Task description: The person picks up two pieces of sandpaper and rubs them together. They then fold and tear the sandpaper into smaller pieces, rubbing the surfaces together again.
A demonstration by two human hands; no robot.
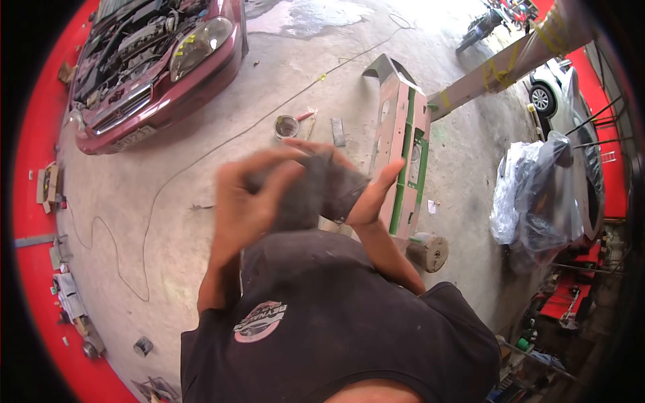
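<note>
My left hand (pixel 252 191), smeared by motion, is closed on a dark grey sheet (pixel 299 201) that looks like sandpaper. The palm of my right hand (pixel 369 201) faces up beneath another dark part of it, thumb stretched along the edge and the other fingers mostly hidden behind. Both hands are in front of my chest, with the dark pieces meeting between them. Just past my right hand stands a pinkish car bumper (pixel 381 134) with green edges.
On the concrete floor lie a round tub (pixel 286 126), a red-handled tool (pixel 306 115) and a grey flat piece (pixel 337 132). A long cable (pixel 222 146) crosses the floor. A maroon car (pixel 168 94) stands front left; a plastic-covered object (pixel 537 195) is at right, a round stump (pixel 428 252) nearer.
</note>
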